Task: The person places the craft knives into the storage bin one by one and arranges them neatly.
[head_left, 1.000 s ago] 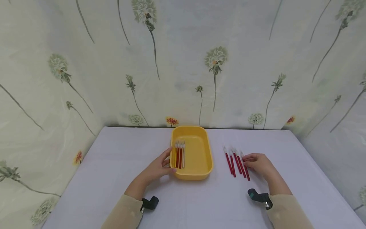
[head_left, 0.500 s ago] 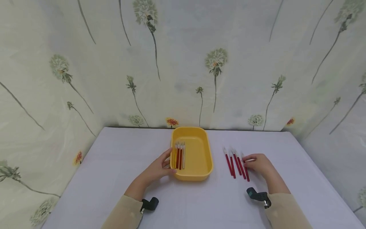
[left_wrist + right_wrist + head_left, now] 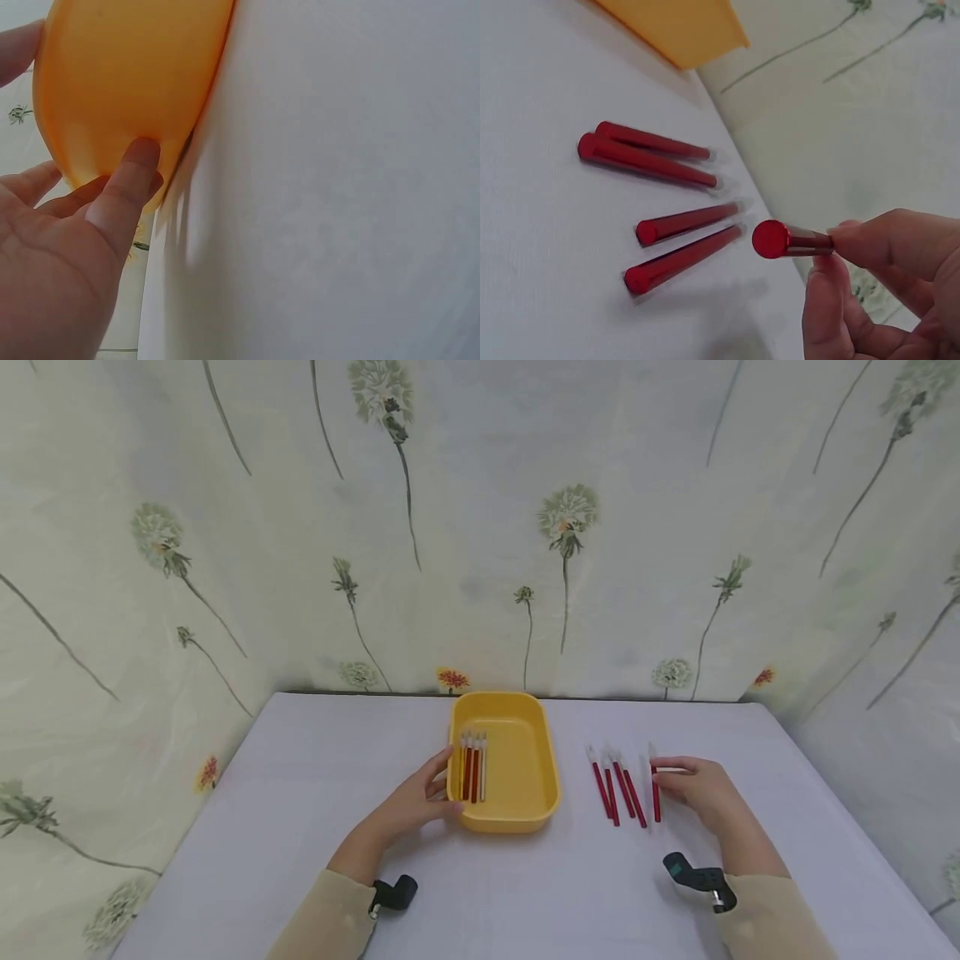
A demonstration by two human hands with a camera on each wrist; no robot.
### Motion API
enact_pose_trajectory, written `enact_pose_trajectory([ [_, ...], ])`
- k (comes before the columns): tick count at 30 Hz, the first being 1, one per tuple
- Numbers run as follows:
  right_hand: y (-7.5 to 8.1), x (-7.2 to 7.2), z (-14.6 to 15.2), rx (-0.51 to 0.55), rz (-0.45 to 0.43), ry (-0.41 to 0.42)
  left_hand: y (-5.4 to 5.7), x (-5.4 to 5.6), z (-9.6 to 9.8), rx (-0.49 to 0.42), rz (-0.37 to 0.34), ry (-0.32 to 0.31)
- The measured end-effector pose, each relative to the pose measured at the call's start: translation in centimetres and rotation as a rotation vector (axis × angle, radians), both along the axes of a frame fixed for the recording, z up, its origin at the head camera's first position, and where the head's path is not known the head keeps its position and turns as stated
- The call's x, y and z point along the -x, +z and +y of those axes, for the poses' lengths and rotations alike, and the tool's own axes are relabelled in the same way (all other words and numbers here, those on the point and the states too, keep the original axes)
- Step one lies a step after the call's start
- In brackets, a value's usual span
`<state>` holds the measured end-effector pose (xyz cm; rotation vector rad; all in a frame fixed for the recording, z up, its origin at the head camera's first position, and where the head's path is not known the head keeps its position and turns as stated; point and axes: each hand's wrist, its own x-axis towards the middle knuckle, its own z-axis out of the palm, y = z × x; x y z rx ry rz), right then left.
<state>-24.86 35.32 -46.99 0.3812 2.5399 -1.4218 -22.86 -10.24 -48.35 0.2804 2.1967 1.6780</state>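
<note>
My right hand (image 3: 701, 785) pinches a slim red pen-like stick (image 3: 656, 797) with a pale, clear end, its tip pointing away. In the right wrist view the round red butt of this stick (image 3: 771, 239) faces the camera, between thumb and fingers. Several similar red sticks (image 3: 617, 789) lie side by side on the table to its left. My left hand (image 3: 408, 802) holds the yellow tray (image 3: 517, 823) at its near left side, fingers and thumb against the wall (image 3: 135, 67). Inside the tray, slim sticks (image 3: 473, 768) in yellow, red and pale tones lie along its left wall.
A white cloth covers the table (image 3: 480, 893). Behind it hangs a backdrop (image 3: 465, 527) printed with dandelions, meeting the table's far edge. Dark wrist cameras (image 3: 395, 892) are strapped on both wrists, by the beige sleeves (image 3: 776, 914).
The right hand has drawn the rightmost red stick away from the others, moving slightly right and turning it straighter. The left hand and the tray stay in place.
</note>
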Motion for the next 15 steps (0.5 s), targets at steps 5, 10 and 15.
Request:
enact_pose_trajectory([
  [5,1.6,-0.4,-0.9,0.099,0.008,0.000,0.3,-0.1,0.0,0.008,-0.002,0.007],
  [10,3.1,-0.6,-2.1,0.162,0.020,0.017,0.4,-0.2,0.1,0.018,0.001,0.016],
  [15,4.3,-0.7,-3.4,0.229,0.048,0.035,0.4,-0.3,0.2,0.021,0.012,0.017],
])
